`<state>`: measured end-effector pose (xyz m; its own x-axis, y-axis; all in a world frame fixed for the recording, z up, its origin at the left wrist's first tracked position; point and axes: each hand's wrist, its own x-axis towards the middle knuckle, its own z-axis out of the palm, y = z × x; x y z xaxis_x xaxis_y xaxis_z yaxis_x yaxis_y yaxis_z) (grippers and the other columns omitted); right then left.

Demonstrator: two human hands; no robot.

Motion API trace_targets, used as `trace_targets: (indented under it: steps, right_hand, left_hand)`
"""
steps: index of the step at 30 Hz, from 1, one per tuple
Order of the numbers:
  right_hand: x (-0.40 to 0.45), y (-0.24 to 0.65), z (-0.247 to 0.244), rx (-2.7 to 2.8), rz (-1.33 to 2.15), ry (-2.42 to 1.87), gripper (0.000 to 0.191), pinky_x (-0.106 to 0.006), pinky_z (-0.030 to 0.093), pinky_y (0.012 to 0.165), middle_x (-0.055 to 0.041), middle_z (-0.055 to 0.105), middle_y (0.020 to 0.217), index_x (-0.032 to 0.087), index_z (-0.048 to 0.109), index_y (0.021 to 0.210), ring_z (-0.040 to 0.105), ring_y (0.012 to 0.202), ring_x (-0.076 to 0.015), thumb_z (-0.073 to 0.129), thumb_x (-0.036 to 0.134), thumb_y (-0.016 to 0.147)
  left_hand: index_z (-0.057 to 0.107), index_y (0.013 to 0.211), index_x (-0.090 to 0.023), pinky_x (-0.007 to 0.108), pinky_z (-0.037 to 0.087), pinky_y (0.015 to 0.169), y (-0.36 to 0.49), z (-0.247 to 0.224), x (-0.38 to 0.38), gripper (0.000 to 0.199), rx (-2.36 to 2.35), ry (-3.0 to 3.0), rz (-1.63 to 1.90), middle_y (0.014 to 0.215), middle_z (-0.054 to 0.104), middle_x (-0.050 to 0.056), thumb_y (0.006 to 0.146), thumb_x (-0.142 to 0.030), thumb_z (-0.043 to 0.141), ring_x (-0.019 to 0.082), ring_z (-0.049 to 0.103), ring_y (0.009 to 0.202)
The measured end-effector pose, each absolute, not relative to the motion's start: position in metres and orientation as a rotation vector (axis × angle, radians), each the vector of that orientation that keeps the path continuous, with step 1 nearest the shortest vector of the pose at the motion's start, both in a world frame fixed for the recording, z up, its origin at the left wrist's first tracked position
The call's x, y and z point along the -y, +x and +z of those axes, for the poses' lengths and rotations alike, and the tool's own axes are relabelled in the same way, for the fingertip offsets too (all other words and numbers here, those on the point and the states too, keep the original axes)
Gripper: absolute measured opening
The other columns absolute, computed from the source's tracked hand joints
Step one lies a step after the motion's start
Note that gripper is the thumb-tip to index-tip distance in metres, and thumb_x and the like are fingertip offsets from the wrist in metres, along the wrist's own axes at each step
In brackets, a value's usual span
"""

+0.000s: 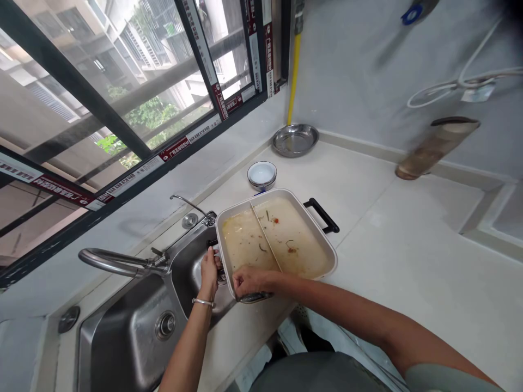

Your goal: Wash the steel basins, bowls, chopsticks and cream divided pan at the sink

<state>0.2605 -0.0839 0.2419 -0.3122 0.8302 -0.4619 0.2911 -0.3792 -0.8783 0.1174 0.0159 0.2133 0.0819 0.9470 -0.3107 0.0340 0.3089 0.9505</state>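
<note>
A cream, square-cornered pan (300,196) with a divider down its middle holds murky liquid and food scraps. It straddles the counter and the edge of the smaller sink basin, with a black handle (322,215) sticking out at its right. My left hand (210,270), a bangle at the wrist, is closed round the handle on the pan's left side, over the basin. Reaching across the front rim, my right hand (250,280) is closed in the near left corner of the pan. What its fingers hold, if anything, is hidden. Beneath that hand, a dark fitting (255,297) shows at the pan's front.
A double steel sink (122,332) with a large faucet (118,261) and a thin curved tap (192,204) lies left. Behind the pan stand stacked bowls (262,174) and a round steel dish (295,140). A brown cylindrical object (435,147) leans near the right wall.
</note>
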Motion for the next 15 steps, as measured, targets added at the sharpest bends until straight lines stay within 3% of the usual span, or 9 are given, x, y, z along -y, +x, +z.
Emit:
trace_targets:
  steps: [10, 15]
  right_hand:
    - [0.071, 0.301, 0.256, 2.002, 1.860, -1.307, 0.011, -0.020, 0.036, 0.049, 0.0082, 0.058, 0.052, 0.020, 0.066, 0.058, 0.051, 0.053, -0.0091, 0.075, 0.013, 0.060]
    - [0.062, 0.303, 0.248, 2.290, 1.432, -1.731, 0.004, -0.023, 0.043, 0.052, -0.0027, 0.068, 0.060, 0.014, 0.072, 0.063, 0.062, 0.058, -0.0164, 0.077, 0.015, 0.063]
  left_hand:
    - [0.058, 0.079, -0.017, 0.021, 0.023, 0.045, 0.118, 0.215, -0.016, 0.061, -1.310, 1.033, 0.892, 0.050, 0.040, -0.011, 0.064, -0.074, 0.073, 0.006, 0.036, 0.045]
    - [0.057, 0.080, -0.017, 0.020, 0.022, 0.045, 0.119, 0.217, -0.014, 0.060, -1.312, 1.013, 0.888, 0.050, 0.040, -0.011, 0.066, -0.073, 0.071, 0.006, 0.033, 0.044]
